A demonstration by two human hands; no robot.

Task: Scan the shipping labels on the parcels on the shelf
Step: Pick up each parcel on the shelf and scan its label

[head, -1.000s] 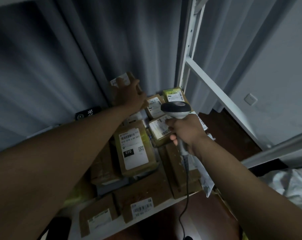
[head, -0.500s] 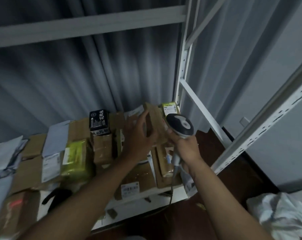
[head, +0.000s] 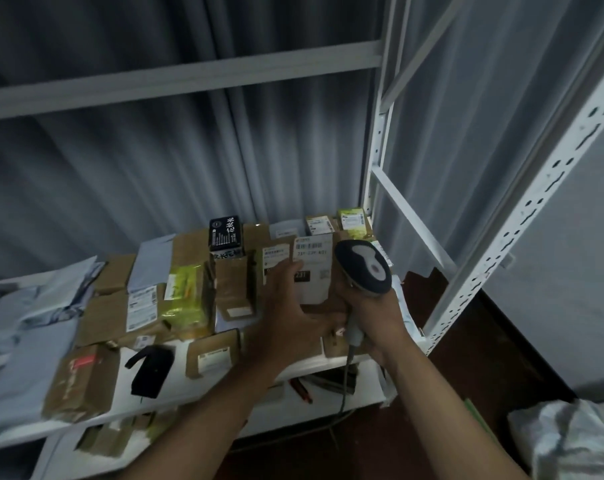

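Note:
My left hand (head: 293, 306) grips a brown cardboard parcel (head: 323, 306) and tilts its white shipping label (head: 312, 268) up toward me above the shelf (head: 127, 407). My right hand (head: 376, 317) is closed around the handle of a black-and-grey barcode scanner (head: 364, 265), whose head sits just right of the label. The scanner's cable (head: 345, 386) hangs down past the shelf edge. Many more labelled parcels lie flat on the shelf, among them a yellow-green one (head: 186, 296) and a black box (head: 226, 233).
White metal shelf posts (head: 522, 216) rise at the right, with a crossbeam (head: 175, 81) overhead. A grey curtain hangs behind. A black pouch (head: 151, 370) lies near the shelf front. Grey mailer bags (head: 26, 317) fill the left. A white bag (head: 570, 441) sits on the floor.
My left hand has taken a parcel from the back of the shelf, pulled it toward me and turned its label up. The scanner moved beside it. My view pulled back and left.

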